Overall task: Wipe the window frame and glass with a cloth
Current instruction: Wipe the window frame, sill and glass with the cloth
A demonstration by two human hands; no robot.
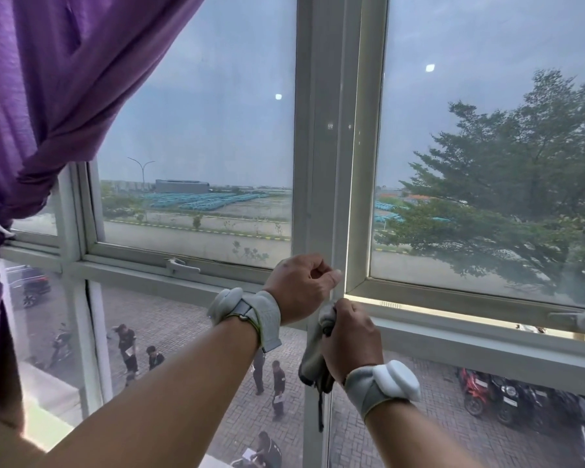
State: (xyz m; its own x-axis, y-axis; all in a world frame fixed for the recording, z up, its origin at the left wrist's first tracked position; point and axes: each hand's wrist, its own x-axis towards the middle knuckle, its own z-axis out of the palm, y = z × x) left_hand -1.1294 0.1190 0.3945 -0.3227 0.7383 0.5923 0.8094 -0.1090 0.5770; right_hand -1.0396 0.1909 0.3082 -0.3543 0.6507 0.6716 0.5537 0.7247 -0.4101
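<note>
Two hands meet at the white window frame's upright post [321,163]: the right hand [350,336] grips a crumpled grey cloth [313,359] (long axis vertical, hanging down), directly below the left hand [299,287], fisted and empty.

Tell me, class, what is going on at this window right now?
A person stands at a window, both hands up at the central upright of the window frame. The right hand grips a bunched grey cloth close to the upright, where it meets the lower rail. The left hand is curled just above, its fingers against the frame; whether it holds anything cannot be told. A purple curtain is tied back on the left. The glass looks hazy.
</note>
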